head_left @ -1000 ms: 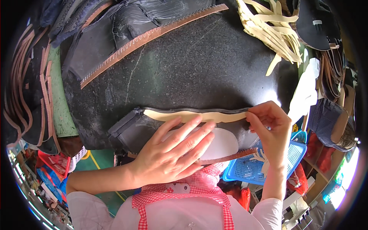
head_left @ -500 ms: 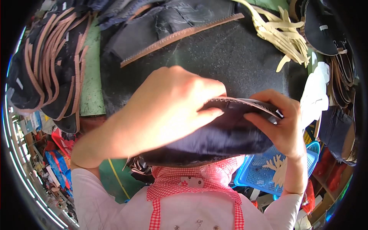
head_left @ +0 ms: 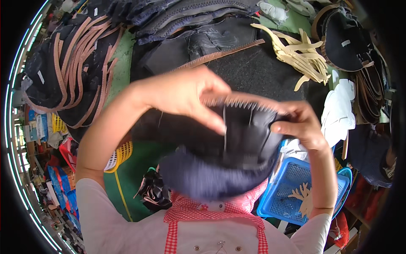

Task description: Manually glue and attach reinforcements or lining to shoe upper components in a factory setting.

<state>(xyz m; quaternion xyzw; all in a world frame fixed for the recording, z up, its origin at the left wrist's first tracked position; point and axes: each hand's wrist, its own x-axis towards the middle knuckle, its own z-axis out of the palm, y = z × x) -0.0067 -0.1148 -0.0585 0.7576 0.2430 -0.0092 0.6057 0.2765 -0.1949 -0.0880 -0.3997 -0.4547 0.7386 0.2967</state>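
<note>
Near the checked apron (head_left: 190, 214), left hand (head_left: 190, 94) and right hand (head_left: 303, 127) grip black piece (head_left: 243, 137), blue fabric (head_left: 201, 180) newly showing

a white shirt (head_left: 139, 233) has short, loose sleeves (head_left: 92, 201). over it goes a red-and-white checked apron (head_left: 188, 214) with matching straps (head_left: 172, 237) and a pale patch (head_left: 215, 207) bearing a pinkish flower (head_left: 203, 207). two round metal studs (head_left: 196, 248) and a small shiny ornament (head_left: 221, 243) dot the chest. the left hand (head_left: 198, 95) and right hand (head_left: 302, 123) are bare.
</note>
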